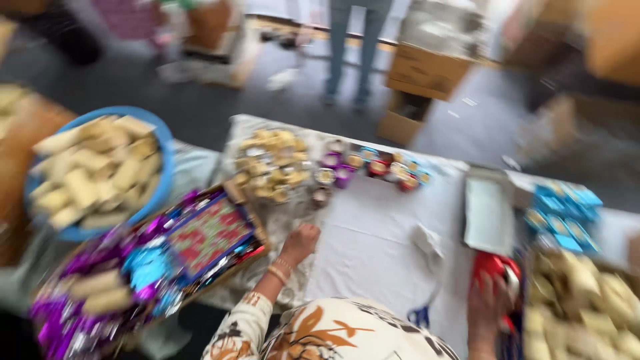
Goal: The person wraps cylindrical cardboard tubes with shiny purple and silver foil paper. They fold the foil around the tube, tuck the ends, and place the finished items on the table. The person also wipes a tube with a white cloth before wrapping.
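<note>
A person leans over a surface (pixel 380 247) draped in white cloth; the view is blurred. The left hand (pixel 300 243) rests curled in a loose fist on the cloth, holding nothing, beside a tray of gold-wrapped sweets (pixel 272 165). The right hand (pixel 489 307) is clamped on a shiny red packet (pixel 495 267) at the near edge. Much looks already laid out: a row of small coloured pots (pixel 370 168), a decorated box (pixel 208 235) ringed with purple wrapped pieces, a blue bowl (pixel 163 177) heaped with pale bars, and blue packets (pixel 563 213) to the right. A flat white tray (pixel 488 215) sits apart. Beyond lie grey floor, cardboard boxes (pixel 427 72) and a standing person's legs (pixel 352 47).
</note>
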